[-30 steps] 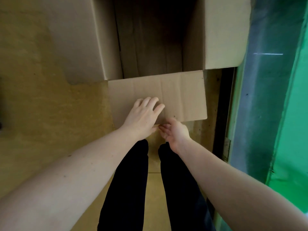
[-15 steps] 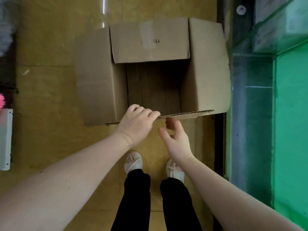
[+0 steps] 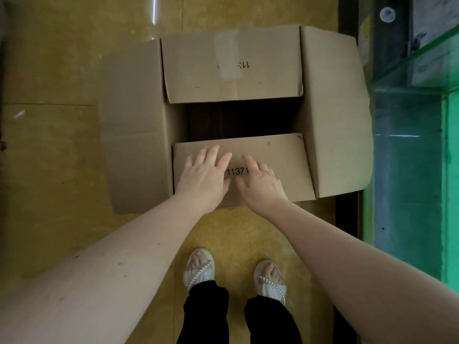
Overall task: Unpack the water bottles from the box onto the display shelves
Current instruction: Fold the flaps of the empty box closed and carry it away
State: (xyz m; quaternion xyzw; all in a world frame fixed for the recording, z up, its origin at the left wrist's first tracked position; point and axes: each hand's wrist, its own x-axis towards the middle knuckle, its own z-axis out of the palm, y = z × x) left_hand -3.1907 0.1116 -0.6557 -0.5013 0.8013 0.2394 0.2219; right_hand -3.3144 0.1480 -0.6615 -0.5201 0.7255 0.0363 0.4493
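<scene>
Two hands flat on the near flap of the cardboard box, which sits on the yellowish floor just ahead of the person's sandalled feet. Left hand has fingers straight and spread, palm down on the flap, gripping nothing; right hand likewise, fingers loosely extended and resting on the cardboard beside the printed number. Both forearms reach forward and down, wrists near each other, hands almost touching. Far flap is folded inward, side flaps lie outward, a dark gap shows between the two folded flaps — no water bottles visible in it, can't tell if any remain inside. Green glass shelf unit stands just right of the box. Judgement: step in hand is flap handling; press evenly with both palms near the flap's middle so it folds at the crease and doesn't buckle — keep the fingers clear of the free edge.
</scene>
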